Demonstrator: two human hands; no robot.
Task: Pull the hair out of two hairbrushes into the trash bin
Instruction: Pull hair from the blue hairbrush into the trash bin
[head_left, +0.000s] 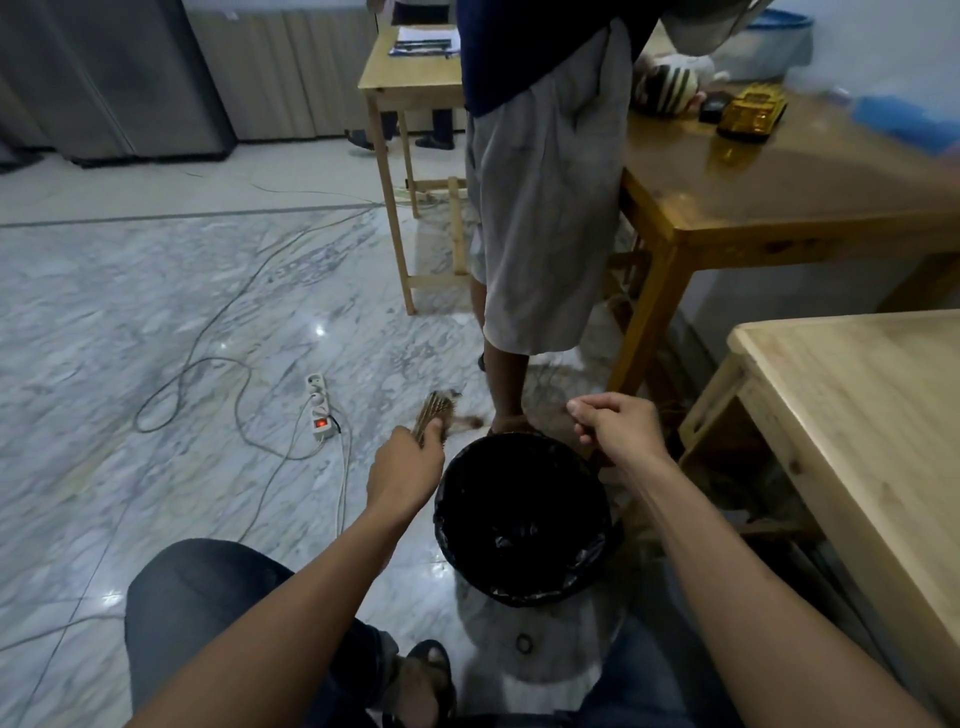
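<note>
Left hand (402, 475) grips hairbrush (432, 415) just left of the black-lined trash bin (519, 582); right hand (615, 428) pinches drawn-out hair strands above rim—advise releasing directly over the opening, brush held steady.

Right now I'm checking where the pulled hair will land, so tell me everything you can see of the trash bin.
The trash bin is round, lined with a glossy black plastic bag folded over its rim. It stands upright on the marble floor, below and between both hands. Its inside is dark; a few small scraps show near the bottom. Nothing visibly touches it.
</note>
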